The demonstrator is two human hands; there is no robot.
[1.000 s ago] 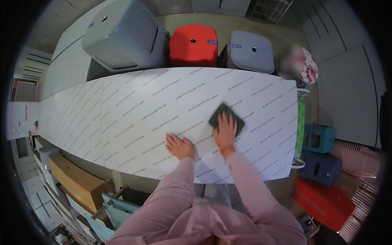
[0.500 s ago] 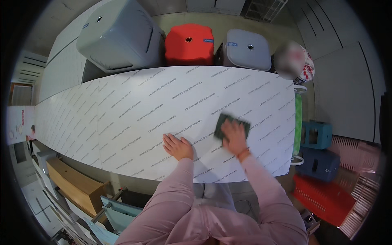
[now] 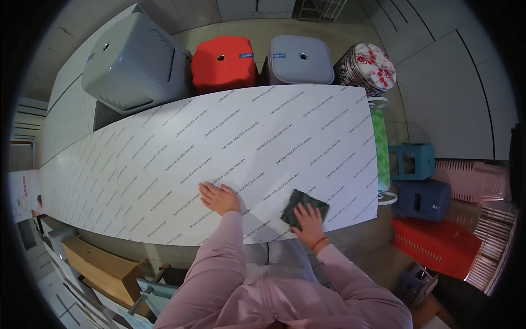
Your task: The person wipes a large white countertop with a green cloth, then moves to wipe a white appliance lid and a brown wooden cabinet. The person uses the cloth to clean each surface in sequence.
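My right hand (image 3: 307, 221) lies with spread fingers on a dark green cloth (image 3: 300, 198), pressing it to the white tabletop (image 3: 181, 159) near the front right. The cloth is a folded square with a slightly wavy edge, part of it covered by the fingers. To its left, my left hand (image 3: 220, 198) rests flat and open on the tabletop, holding nothing and apart from the cloth. Rows of slanted dark print run over the white surface.
Along the far edge stand a large grey bin (image 3: 137, 66), a red stool (image 3: 223, 63), a grey stool (image 3: 301, 59) and a flower-topped round stool (image 3: 375, 67). Teal (image 3: 413, 160), navy (image 3: 421, 199) and red (image 3: 438, 247) plastic items sit at the right. A wooden drawer (image 3: 104, 266) is near left.
My right hand has drawn the cloth nearer to me, toward the front edge. The left hand still rests on the tabletop. The view has shifted slightly to the right.
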